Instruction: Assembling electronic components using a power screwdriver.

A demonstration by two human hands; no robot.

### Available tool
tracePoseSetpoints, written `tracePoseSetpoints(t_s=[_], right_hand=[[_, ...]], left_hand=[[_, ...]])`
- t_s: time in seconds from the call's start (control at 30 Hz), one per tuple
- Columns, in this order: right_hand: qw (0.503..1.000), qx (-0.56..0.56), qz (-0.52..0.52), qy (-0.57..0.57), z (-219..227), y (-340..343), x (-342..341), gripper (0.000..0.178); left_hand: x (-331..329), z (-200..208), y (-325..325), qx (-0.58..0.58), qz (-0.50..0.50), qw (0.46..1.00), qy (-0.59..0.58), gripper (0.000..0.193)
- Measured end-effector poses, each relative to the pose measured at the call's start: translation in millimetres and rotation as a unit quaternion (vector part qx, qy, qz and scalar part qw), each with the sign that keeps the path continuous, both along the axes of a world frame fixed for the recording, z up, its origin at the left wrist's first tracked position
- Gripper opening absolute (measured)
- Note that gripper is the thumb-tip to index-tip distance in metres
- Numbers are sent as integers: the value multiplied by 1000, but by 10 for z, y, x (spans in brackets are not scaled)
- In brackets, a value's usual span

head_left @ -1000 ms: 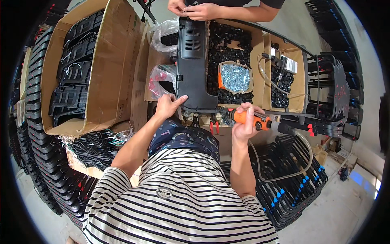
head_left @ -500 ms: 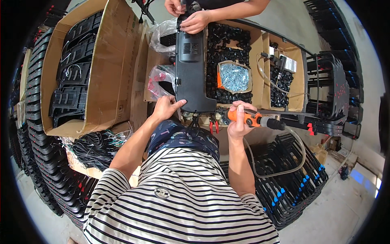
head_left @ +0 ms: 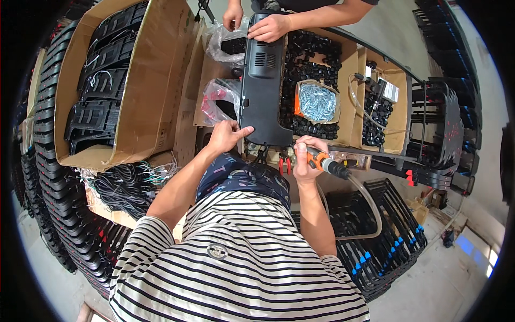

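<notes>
A long black plastic housing (head_left: 259, 107) with a vented bulge (head_left: 264, 60) reaches away from me. Its near left corner is pinched between the thumb and fingers of my left hand (head_left: 226, 137). My right hand (head_left: 308, 163) is wrapped round an orange and grey power screwdriver (head_left: 321, 161) that has a clear hose (head_left: 370, 201). Its tip, hidden by my fingers, points at the housing's near right end; contact cannot be made out. A co-worker's hand (head_left: 271, 28) rests on the housing's far end. Their other hand (head_left: 232, 17) hangs beside it.
Right of the housing, a cardboard tray (head_left: 350, 107) holds black parts and a small box of screws (head_left: 317, 103). Red-handled pliers (head_left: 285, 162) hang at the near edge. A tall carton (head_left: 155, 80) of black parts and bundled cables (head_left: 126, 188) are left; stacked black frames (head_left: 386, 236) stand lower right.
My right hand has brought the screwdriver leftward, closer to the housing's near end, and tilted it. One of the co-worker's hands has come away from the housing. The whole view has shifted slightly.
</notes>
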State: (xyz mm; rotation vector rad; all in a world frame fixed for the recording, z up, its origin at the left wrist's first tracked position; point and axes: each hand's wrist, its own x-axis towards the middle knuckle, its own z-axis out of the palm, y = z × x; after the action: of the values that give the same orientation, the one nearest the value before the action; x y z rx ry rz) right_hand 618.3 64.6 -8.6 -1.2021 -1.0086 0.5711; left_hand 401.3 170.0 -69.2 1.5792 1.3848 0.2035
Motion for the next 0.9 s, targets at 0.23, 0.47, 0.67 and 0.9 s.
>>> tracePoseSetpoints(t_s=[0.23, 0.47, 0.67, 0.9], right_hand=[[999, -21, 30, -14, -60, 7, 12, 22], [999, -2, 26, 26, -62, 14, 15, 20], [998, -48, 7, 27, 218, -6, -65, 19], [995, 43, -2, 93, 525, -11, 20, 18]], left_hand=[[-25, -53, -20, 11, 26, 999, -27, 61], [-34, -91, -62, 2, 34, 999, -22, 63], [-70, -136, -102, -53, 87, 993, -57, 54], [-502, -285, -405, -448, 340, 709, -425, 26]])
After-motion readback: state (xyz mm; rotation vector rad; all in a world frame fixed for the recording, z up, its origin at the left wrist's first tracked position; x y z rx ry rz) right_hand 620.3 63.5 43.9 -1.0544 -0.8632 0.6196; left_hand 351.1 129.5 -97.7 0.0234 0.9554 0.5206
